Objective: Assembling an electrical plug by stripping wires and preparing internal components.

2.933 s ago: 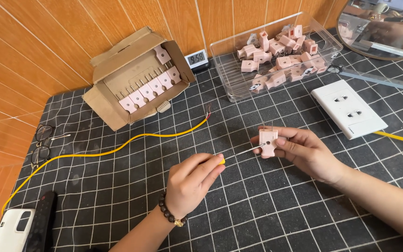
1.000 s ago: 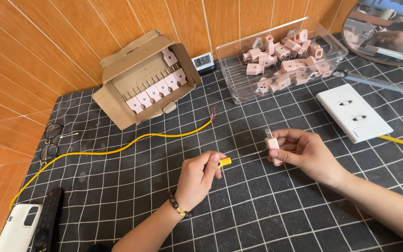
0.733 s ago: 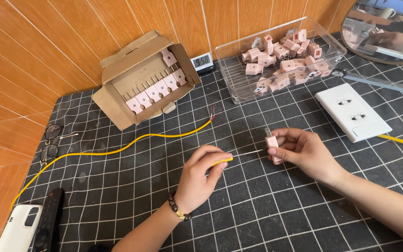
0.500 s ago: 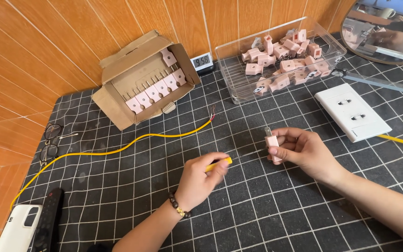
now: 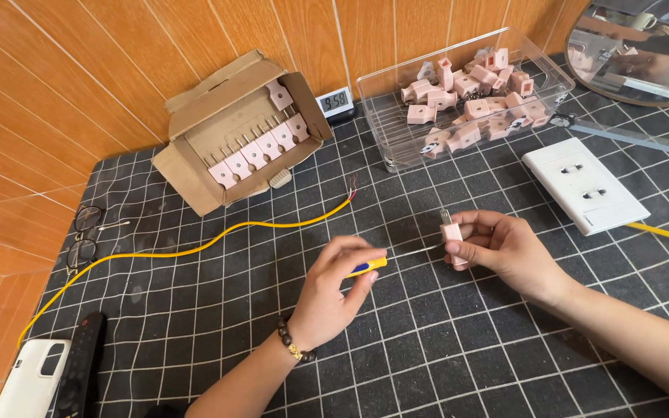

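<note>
where the black grid-patterned desk [image 5: 195, 325] meets its left edge, a white phone [image 5: 31, 381] lies beside a black remote control [image 5: 79, 364], and a pair of glasses [image 5: 87, 234] rests further up. a yellow wire [image 5: 195, 249] runs from that side across the mat to a bared end near the middle. behind it, against the orange panelled wall, stands an open cardboard box [image 5: 234, 131] with a row of pink plugs [image 5: 261, 145] set prongs up, and a small digital clock [image 5: 334, 101] just to its right.

near the centre, the left hand [image 5: 334, 290] has its grip closed around the yellow and blue handle of a small screwdriver [image 5: 385, 259], whose thin shaft points right and reaches the pink plug [image 5: 452, 236]. the right hand [image 5: 505, 248] has its grip pinched shut on that plug, holding it just above the desk with the prongs upward.

behind the hands sits a clear plastic tub [image 5: 396, 131] holding a loose heap of pink plug parts [image 5: 466, 101]. to its right a white wall socket plate [image 5: 582, 186] lies flat, with a second length of yellow wire [image 5: 667, 232] just past it, a metal ruler [image 5: 629, 133] above, and a round mirror [image 5: 644, 54] in the top right corner.
</note>
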